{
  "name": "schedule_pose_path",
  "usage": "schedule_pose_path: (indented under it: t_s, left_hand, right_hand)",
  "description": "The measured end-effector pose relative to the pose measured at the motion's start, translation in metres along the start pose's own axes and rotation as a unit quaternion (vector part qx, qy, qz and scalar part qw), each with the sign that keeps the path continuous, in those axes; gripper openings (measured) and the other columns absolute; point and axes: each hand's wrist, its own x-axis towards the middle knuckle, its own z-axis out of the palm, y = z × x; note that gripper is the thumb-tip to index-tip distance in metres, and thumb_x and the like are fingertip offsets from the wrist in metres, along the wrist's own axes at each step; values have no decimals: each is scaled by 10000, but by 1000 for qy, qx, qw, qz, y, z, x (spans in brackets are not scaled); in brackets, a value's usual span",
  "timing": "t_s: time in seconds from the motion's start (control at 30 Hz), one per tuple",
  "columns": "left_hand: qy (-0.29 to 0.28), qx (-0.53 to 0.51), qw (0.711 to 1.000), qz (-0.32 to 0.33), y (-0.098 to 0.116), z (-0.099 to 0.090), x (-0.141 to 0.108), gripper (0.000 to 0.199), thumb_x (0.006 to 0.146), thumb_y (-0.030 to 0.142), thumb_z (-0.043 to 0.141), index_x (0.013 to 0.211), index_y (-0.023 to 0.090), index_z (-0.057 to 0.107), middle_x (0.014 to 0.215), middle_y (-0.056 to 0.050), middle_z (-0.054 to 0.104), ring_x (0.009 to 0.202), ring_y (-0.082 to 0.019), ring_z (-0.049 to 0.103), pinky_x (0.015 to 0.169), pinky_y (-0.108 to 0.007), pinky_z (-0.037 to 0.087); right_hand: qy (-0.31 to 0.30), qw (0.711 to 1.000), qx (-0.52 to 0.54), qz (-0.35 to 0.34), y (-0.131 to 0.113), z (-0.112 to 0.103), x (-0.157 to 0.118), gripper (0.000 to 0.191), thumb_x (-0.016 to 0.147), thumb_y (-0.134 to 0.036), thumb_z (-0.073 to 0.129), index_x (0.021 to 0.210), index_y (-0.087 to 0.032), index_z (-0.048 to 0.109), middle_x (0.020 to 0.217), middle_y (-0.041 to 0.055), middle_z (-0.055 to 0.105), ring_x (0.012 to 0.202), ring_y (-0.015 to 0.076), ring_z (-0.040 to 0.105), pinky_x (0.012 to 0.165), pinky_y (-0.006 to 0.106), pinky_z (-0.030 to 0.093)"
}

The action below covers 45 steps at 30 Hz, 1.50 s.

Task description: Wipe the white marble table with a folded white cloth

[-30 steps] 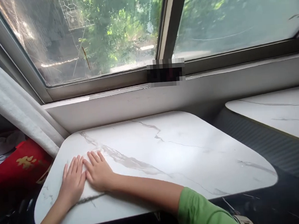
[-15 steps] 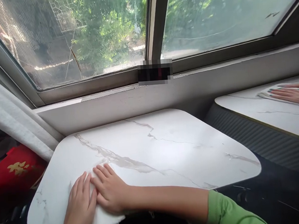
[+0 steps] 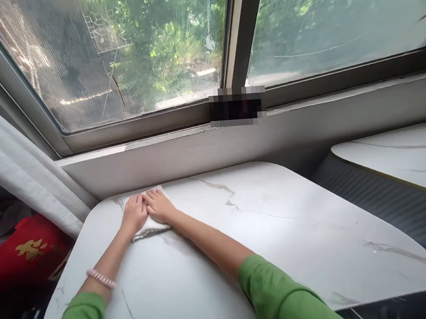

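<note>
Fingers of the left hand [image 3: 134,216] are lying extended, unclenched, on a white cloth [image 3: 151,227] near the table's [image 3: 278,257] far-left corner, its forearm [image 3: 113,254] slanting up past a pale bracelet [image 3: 100,278]. Touching it, the right hand [image 3: 159,206] is resting likewise, its forearm angling inward from a green sleeve [image 3: 280,293].

Indoor rm w/ tbls by window; dining-type spot, home or small eatery, can't tell which. Clues: white marble-look tbl [image 3: 276,233], rounded corners, close to wall [image 3: 183,156] under big metal-framed window [image 3: 299,32]. 2nd tbl [image 3: 410,158], same pattern, on R; grey ribbed surface [image 3: 376,201] btwn. White curtain [image 3: 19,158] on L, red item [image 3: 29,250] w/ gold marking near it. Thru glass: greenery [image 3: 175,40], daylight.
</note>
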Motion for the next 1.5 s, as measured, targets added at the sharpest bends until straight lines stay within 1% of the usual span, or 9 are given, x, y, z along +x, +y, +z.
schedule_pose_path:
  t_s: [0.1,0.2,0.5,0.67,0.8,1.07,1.2,1.37,1.5]
  left_hand:
    - [-8,-5,1000,-3,-6,7,24,298,862,186,381,1107,138,544,1179,-152,588,1133,-285,519,1008,-431,386]
    - [-11,-7,1000,-6,-9,11,34,282,866,190,388,1094,145,548,1159,-139,590,1121,-280,518,996,-420,389]
    - [-25,28,999,-23,-2,16,23,399,915,203,356,1274,78,476,1333,-169,502,1242,-282,444,1081,-414,295]
    - [-45,46,997,-38,24,8,-8,454,932,213,341,1354,68,421,1387,-158,468,1291,-258,406,1119,-407,249]
    - [-49,63,996,-32,57,-1,-47,462,936,220,308,1354,65,428,1421,-156,445,1329,-257,378,1132,-432,242]
    - [-108,65,991,37,136,-23,-130,560,924,247,301,1426,-3,313,1509,-188,273,1415,-288,203,1155,-466,194]
    - [-103,57,989,86,159,-29,-159,581,936,287,313,1427,-22,303,1509,-207,246,1418,-324,162,1150,-491,188]
    - [-88,41,990,99,162,-27,-163,582,934,291,319,1424,-22,313,1504,-197,265,1410,-321,195,1151,-475,198]
    - [-92,36,993,65,154,-14,-122,575,914,244,311,1412,-44,322,1492,-209,295,1400,-315,236,1152,-473,190]
  right_hand:
    - [11,1000,-2,10,14,0,17,381,888,-173,380,1236,-107,520,1270,139,558,1194,217,430,1066,396,249]
    - [16,1000,-2,14,21,-1,24,361,888,-168,374,1202,-119,547,1219,122,585,1164,205,448,1052,368,263]
    - [3,1000,5,28,16,-3,10,441,904,-180,369,1320,-79,478,1405,140,476,1313,212,363,1116,378,187]
    - [-40,999,-17,24,7,-11,-23,500,923,-191,330,1400,-55,393,1479,153,384,1382,234,293,1139,408,175]
    - [-65,997,-43,-14,-3,-25,-69,513,937,-231,310,1411,-52,391,1493,165,353,1394,256,276,1151,431,183]
    - [-56,994,-62,-70,-28,-64,-182,539,926,-233,316,1428,-42,359,1498,180,327,1410,280,226,1142,512,236]
    - [-51,993,-60,-89,-36,-78,-218,568,917,-216,345,1464,-70,293,1514,164,292,1423,266,179,1138,516,261]
    - [-53,995,-46,-68,-36,-79,-224,571,912,-217,352,1471,-115,293,1521,125,293,1420,241,206,1143,496,260]
    - [-37,998,-41,-11,-14,-67,-190,558,870,-180,345,1418,-90,393,1484,131,376,1395,239,283,1145,487,243]
